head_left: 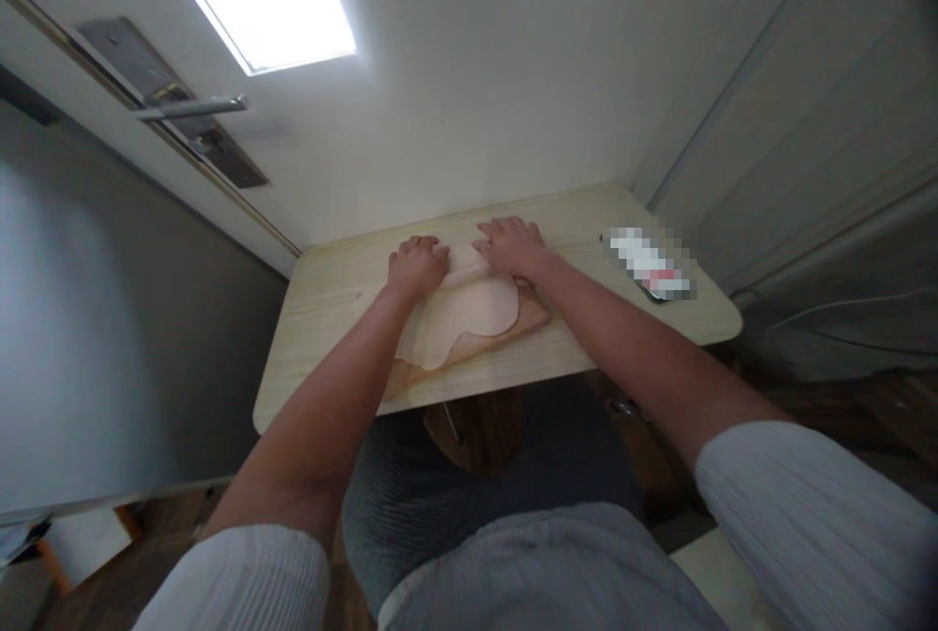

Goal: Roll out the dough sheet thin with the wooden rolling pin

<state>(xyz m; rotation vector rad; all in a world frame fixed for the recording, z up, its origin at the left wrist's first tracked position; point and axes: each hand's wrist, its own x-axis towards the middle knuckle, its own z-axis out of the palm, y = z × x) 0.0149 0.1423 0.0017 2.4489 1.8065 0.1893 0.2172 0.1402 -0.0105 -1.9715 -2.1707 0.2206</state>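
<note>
A thin, pale sheet of rolled-out dough (469, 314) with a wavy edge lies over a wooden board (532, 312), leaving the board's near and right edges showing. Across the dough's far part runs a light rolling pin (467, 273), much of it covered by my hands. My left hand (419, 265) is over the pin's left end, fingers bent down around it. On the right end lies my right hand (511, 245), palm pressed on the pin and fingers reaching forward past it. What lies under each palm is hidden.
The small light-wood table (322, 338) stands against a white door with a metal handle (191, 108). A phone (652, 265), its screen blurred out, lies at the table's right. Below the near edge is a round wooden stool seat (480, 431). Cables (842, 309) hang at the right.
</note>
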